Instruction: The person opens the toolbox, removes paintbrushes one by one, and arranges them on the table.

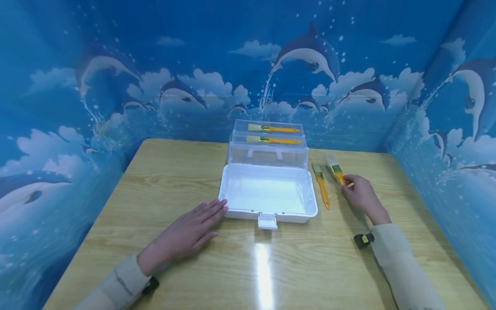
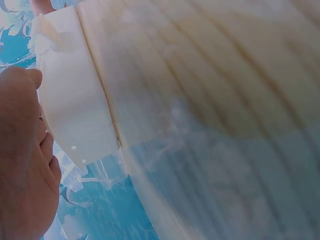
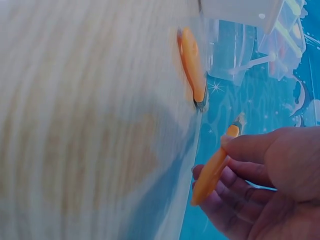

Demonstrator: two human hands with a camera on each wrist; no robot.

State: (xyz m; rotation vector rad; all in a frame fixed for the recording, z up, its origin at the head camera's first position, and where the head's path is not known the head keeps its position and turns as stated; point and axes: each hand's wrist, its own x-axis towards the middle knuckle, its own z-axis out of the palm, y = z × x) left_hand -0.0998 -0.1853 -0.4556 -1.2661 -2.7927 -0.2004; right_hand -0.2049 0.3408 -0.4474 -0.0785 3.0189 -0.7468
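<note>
A white plastic box stands with its lid folded back in the middle of the table. My left hand has its fingers straight, the tips touching the box's left front corner. My right hand pinches the orange handle of a wide paintbrush, bristles pointing away, right of the box. In the right wrist view that paintbrush is held between thumb and fingers, off the table. Another paintbrush lies on the table between box and right hand.
Behind the box's main tray rise clear raised trays with two paintbrushes on them, the upper paintbrush and the lower paintbrush. A white latch hangs at the box front. Dolphin-printed cloth surrounds the wooden table.
</note>
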